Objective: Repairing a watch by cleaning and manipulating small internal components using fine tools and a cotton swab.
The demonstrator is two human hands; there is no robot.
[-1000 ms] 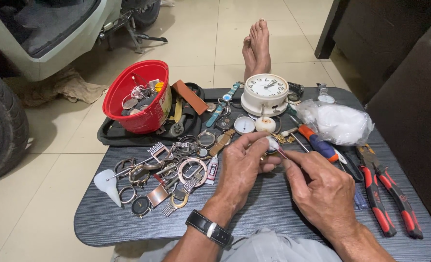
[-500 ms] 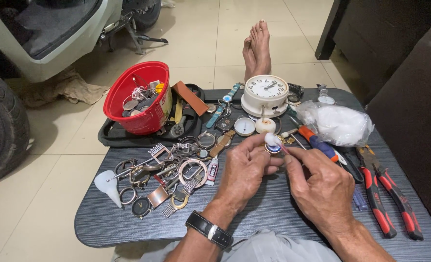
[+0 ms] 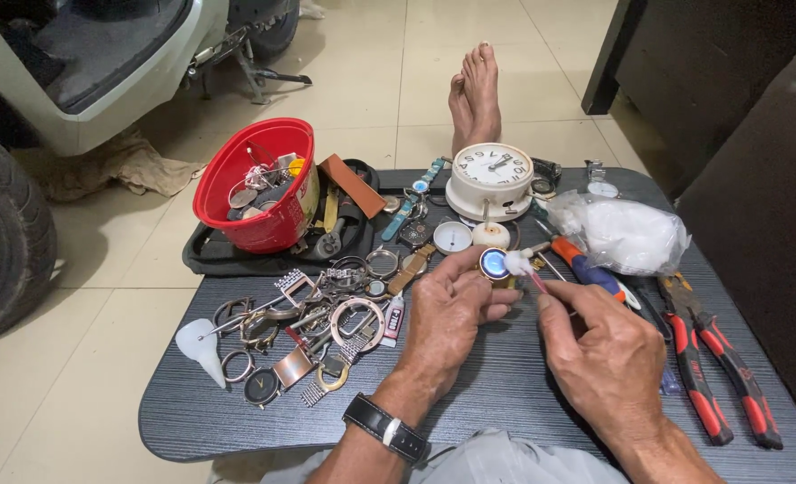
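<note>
Left hand (image 3: 447, 309), black wristwatch (image 3: 387, 428) on its wrist, holds a small round watch case (image 3: 491, 263) with a blue face between thumb and fingertips, grip clamped on it, raised just above the dark worktop (image 3: 506, 376) near its middle. Right hand (image 3: 600, 354) pinches a thin stick with a white cotton tip (image 3: 518, 263), fingers together on the stick; the tip touches the blue face.

Behind the hands: white alarm clock (image 3: 490, 179), a loose white dial (image 3: 453, 237) just beside it. Right of it, a clear bag of white wadding (image 3: 622, 233). Orange-handled screwdriver (image 3: 582, 264) lies below the bag. Two red-handled pliers (image 3: 716, 367) sit at the right edge.

Left side: heap of metal watch bands and cases (image 3: 313, 318). Red bowl (image 3: 259, 184) of watch parts rests on a black tray (image 3: 210, 255). Bare feet (image 3: 477, 94) on the tiled floor beyond.
</note>
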